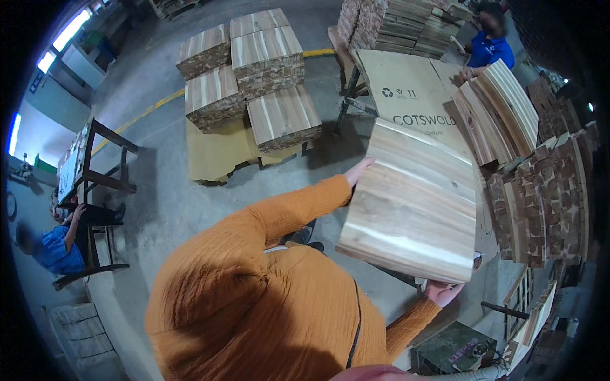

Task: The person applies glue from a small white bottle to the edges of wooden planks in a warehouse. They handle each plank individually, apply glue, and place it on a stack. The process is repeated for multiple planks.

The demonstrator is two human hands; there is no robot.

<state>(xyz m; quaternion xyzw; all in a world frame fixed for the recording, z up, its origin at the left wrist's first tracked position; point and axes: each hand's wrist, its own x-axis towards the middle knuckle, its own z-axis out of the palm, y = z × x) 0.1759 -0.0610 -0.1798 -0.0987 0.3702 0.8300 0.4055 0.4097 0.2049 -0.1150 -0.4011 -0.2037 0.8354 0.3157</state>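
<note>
A wide wooden panel point(413, 209) with pale and brown stripes is held between my two hands, over the near edge of a cardboard-covered table point(406, 95). My left hand point(359, 170) grips its left edge near the far corner; most of the fingers are hidden under the wood. At the near right corner my right hand point(443, 292) is closed on the panel's edge. Both of my arms wear orange sleeves. Whether the panel's far part rests on the cardboard I cannot tell.
Stacks of wooden panels point(267, 57) stand on a cardboard sheet point(206, 159) on the floor. More panels point(499, 114) lean at the table's right. A co-worker in blue point(492, 49) is at the table's far end; another person point(60, 247) sits at left beside a metal-framed table point(89, 146).
</note>
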